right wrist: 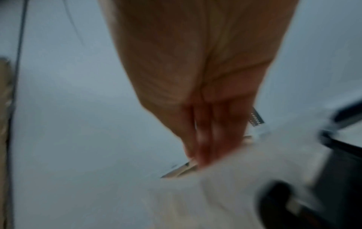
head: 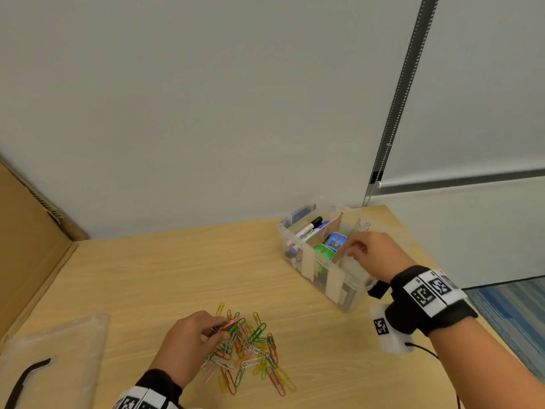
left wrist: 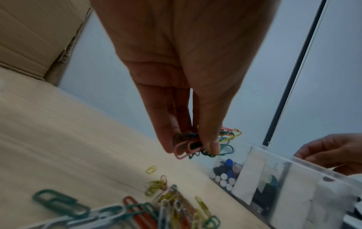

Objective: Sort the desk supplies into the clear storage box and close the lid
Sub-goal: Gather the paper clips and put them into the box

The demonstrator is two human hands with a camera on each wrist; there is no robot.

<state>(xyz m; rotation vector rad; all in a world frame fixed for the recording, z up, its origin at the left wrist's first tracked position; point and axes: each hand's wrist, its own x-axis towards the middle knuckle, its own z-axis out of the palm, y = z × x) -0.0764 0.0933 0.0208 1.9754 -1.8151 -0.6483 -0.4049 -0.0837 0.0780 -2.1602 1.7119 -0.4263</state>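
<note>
The clear storage box [head: 348, 286] stands at the back right of the desk, split by cardboard dividers, with markers [head: 309, 228] in its far section and green and blue items in the middle. A pile of coloured paper clips [head: 256, 354] lies on the desk near me. Just above the pile, my left hand [head: 218, 330] pinches a bunch of clips [left wrist: 186, 148] between thumb and fingers. My right hand [head: 355, 249] hovers over the box's nearest section with fingers pointing down beside a divider. I see nothing in it, and the right wrist view is blurred.
The box's clear lid [head: 59, 346] lies at the near left with a curved black piece [head: 26, 376] showing at it. A cardboard sheet [head: 26, 246] leans along the left edge. The desk [head: 165, 276] ends just right of the box, and a wall is behind.
</note>
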